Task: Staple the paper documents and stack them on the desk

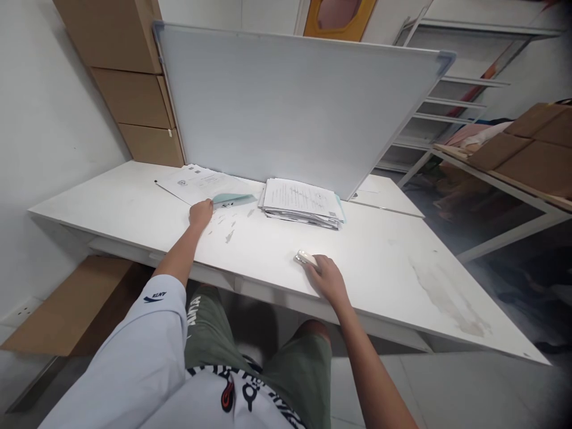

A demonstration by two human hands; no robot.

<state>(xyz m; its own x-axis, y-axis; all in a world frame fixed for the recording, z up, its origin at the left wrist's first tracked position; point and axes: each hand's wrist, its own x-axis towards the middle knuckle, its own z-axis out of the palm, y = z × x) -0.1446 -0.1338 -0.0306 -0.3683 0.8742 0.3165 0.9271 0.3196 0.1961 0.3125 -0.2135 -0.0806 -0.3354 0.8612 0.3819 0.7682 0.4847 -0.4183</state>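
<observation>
My left hand (201,214) is closed on the near end of a thin teal sheet (233,197), which looks like paper or card and is tilted over the table. Dark marks show just under it. In my right hand (328,277) is a small white stapler (307,258) with a shiny metal front end, close to the table's front edge. A thick stack of printed papers (299,199) lies beyond and between my hands, with a few teal edges showing. Loose printed sheets (196,180) are spread behind my left hand, beside a thin dark-tipped stick (172,193).
A large whiteboard (286,101) leans upright behind the papers on the white table (379,262). Cardboard boxes (134,95) are piled at the back left. An open carton (75,298) sits below the left edge. More boxes (531,149) rest on a rack at right.
</observation>
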